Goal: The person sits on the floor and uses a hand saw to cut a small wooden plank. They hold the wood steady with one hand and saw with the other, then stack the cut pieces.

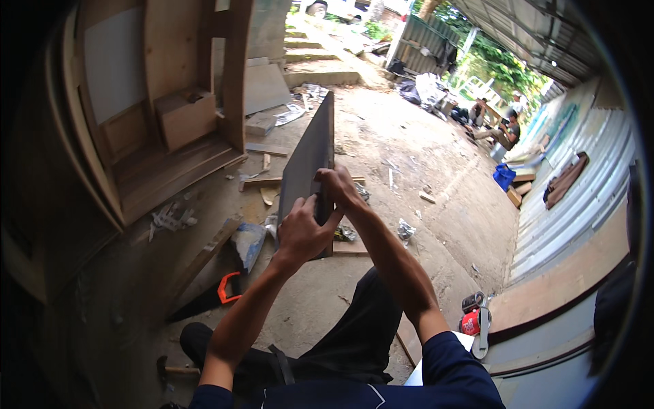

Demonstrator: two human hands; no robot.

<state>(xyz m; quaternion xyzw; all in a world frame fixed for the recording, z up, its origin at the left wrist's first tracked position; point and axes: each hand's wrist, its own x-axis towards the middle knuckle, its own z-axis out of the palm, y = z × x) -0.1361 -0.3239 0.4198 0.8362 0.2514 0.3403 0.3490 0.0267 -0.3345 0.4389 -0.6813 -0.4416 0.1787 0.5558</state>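
1. The person holds a thin dark grey board (310, 160) upright in front of the body, one long edge turned toward the camera. It stands above the concrete ground, near the centre of the view.
2. The left hand (301, 232) is closed around the lower part of the board, with the fingers curled over its near edge.
3. The right hand (338, 187) grips the same edge just above the left hand, at about 1 o'clock from it. The two hands are almost touching.
4. At 7 o'clock from the hands, a hand saw with an orange handle (221, 290) lies on the ground beside a long wooden strip (204, 255).
5. A hammer (174, 370) lies at the lower left, near the person's dark trouser leg.
6. At 4 o'clock, a small red container (470, 322) sits next to a roll of tape (473, 300) and a pale strap. Its label is too small to make out.
7. A blue bag or bin (504, 176) stands at 2 o'clock, well apart, beside the corrugated metal wall (579, 198).
8. A curved wooden furniture frame (163, 123) fills the left side, from 9 to 11 o'clock.
9. Scraps of paper and foil (406, 230) lie scattered around the board. The concrete ground (449, 204) between the board and the metal wall is more open.
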